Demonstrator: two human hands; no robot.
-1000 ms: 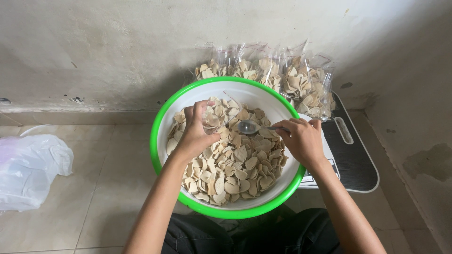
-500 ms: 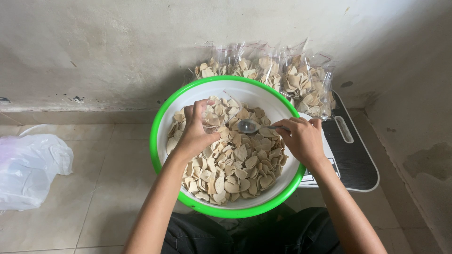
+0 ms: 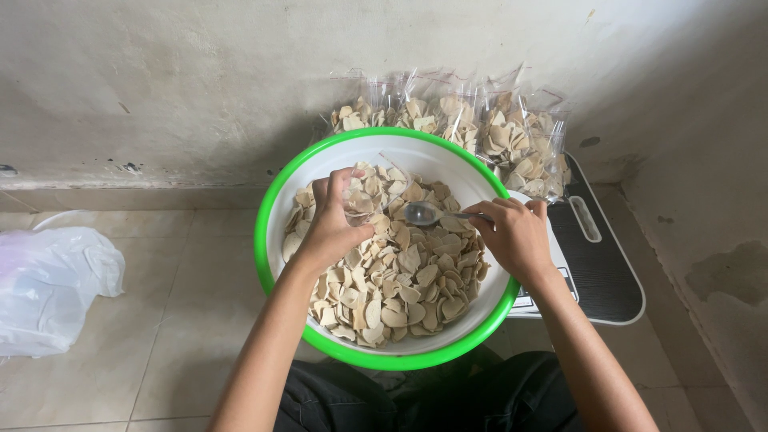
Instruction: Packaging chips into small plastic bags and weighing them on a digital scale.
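Observation:
A large white basin with a green rim [image 3: 272, 200] sits on the floor in front of me, filled with several pale beige chips [image 3: 400, 280]. My left hand [image 3: 332, 224] holds a small clear plastic bag [image 3: 368, 192] open over the chips, a few chips inside it. My right hand [image 3: 512, 232] grips a metal spoon [image 3: 424, 213] whose bowl points toward the bag's mouth, just above the chips.
Several clear bags packed with chips [image 3: 480, 132] lean against the wall behind the basin. A black and white flat scale [image 3: 592, 264] lies to the right, partly under the basin. A crumpled white plastic bag [image 3: 48, 280] lies on the tiled floor at left.
The spoon has stayed near the bag's mouth; both hands have barely shifted over the basin.

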